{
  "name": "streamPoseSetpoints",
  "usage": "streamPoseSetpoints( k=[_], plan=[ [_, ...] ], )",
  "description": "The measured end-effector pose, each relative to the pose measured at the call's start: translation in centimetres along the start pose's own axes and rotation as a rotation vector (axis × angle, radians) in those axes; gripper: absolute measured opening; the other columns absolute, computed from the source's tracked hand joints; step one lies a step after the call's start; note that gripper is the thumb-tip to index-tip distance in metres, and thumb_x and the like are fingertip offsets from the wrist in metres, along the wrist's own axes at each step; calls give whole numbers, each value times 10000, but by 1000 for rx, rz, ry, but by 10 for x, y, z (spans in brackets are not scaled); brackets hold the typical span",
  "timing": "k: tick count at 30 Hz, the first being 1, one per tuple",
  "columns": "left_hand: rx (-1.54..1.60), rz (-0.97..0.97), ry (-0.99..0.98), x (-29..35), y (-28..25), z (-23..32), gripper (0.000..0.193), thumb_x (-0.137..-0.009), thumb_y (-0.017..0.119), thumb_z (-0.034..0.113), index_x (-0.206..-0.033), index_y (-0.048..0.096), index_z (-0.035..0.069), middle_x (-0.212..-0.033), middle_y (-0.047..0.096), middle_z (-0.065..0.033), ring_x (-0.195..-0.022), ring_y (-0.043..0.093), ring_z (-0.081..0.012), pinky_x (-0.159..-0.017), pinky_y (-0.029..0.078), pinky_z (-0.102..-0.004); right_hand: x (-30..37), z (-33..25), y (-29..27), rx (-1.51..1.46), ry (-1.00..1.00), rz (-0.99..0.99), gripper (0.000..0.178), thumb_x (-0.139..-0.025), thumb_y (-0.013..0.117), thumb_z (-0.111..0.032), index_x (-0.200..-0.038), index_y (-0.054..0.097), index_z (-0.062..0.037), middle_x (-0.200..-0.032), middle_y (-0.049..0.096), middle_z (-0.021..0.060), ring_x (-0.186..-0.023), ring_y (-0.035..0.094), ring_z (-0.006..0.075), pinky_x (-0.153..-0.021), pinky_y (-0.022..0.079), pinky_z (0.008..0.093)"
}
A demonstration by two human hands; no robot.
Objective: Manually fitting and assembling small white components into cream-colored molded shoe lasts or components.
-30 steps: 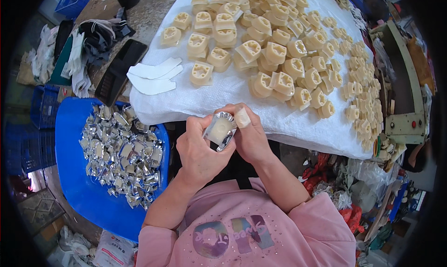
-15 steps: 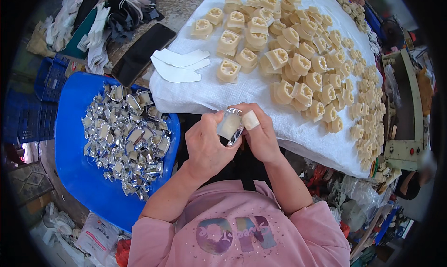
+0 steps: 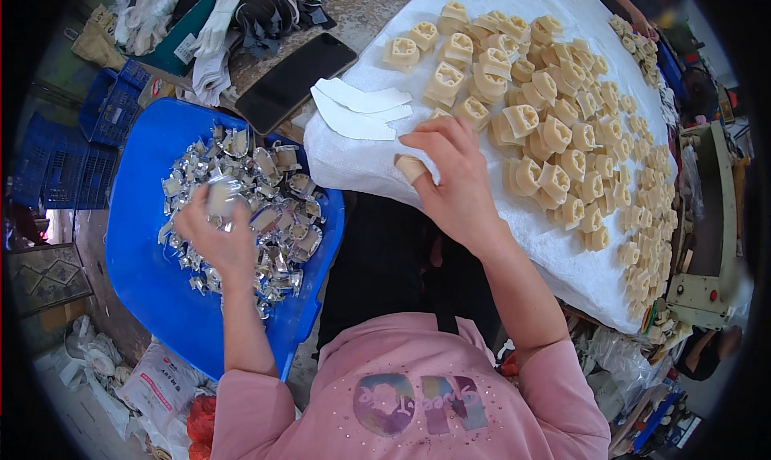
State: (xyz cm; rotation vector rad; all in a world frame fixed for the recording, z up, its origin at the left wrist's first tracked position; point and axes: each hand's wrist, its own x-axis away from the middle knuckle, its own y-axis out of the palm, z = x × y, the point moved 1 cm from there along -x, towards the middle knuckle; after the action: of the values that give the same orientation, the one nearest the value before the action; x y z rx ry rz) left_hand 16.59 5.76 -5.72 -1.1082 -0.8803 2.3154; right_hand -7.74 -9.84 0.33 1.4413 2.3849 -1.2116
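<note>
My left hand (image 3: 215, 239) is over the blue bin (image 3: 132, 299), blurred by motion. Between its thumb and fingers is a cream piece with shiny silver edging (image 3: 222, 197), also smeared. Below it, the bin holds a heap of similar silver-edged pieces (image 3: 277, 247). My right hand (image 3: 458, 183) reaches over the near edge of the white cloth (image 3: 361, 167), thumb and forefinger apart. Its thumb is wrapped in pale tape. Past its fingers stand cream moulded pieces (image 3: 445, 83) with hollows in their tops; one is partly covered by the hand.
Curved white strips (image 3: 361, 111) lie on the cloth's left corner beside a black phone (image 3: 295, 81). White gloves (image 3: 215, 26) and dark cloth are at the back left. Blue crates (image 3: 60, 163) stand at far left. Another person's hand (image 3: 642, 22) shows at the top right.
My hands have parted. The left swung left over the bin with the silver-edged piece; the right moved up to the cream pieces. The whole view has shifted, moving the scene rightward.
</note>
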Motion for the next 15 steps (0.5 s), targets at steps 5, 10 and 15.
streamPoseSetpoints(
  k=[5, 10, 15],
  plan=[
    [-383, 234, 4, -7, -15, -12, 521, -701, 695, 73, -1205, 563, 61, -1129, 478, -133, -1048, 456, -288, -896, 379, -413, -27, 2, 16, 345, -122, -94, 251, -688, 614, 21, -931, 644, -37, -970, 586, 82, -944, 521, 275, -885, 355, 404],
    [259, -24, 209, -18, 19, 58, 377, -694, 657, -30, -1058, 628, 63, -1079, 543, -118, -1051, 512, -300, -904, 412, -393, -56, 21, 35, 425, -168, -137, 208, -693, 610, -10, -893, 658, -37, -934, 614, 87, -962, 529, 275, -887, 365, 404],
    [425, -69, 438, -31, 64, 94, 290, -688, 614, -100, -950, 629, 24, -1032, 588, -120, -968, 573, -302, -854, 461, -381, -73, 24, 63, 548, -175, -219, 118, -720, 614, -68, -824, 665, -45, -920, 614, 115, -970, 539, 278, -886, 367, 407]
  ],
)
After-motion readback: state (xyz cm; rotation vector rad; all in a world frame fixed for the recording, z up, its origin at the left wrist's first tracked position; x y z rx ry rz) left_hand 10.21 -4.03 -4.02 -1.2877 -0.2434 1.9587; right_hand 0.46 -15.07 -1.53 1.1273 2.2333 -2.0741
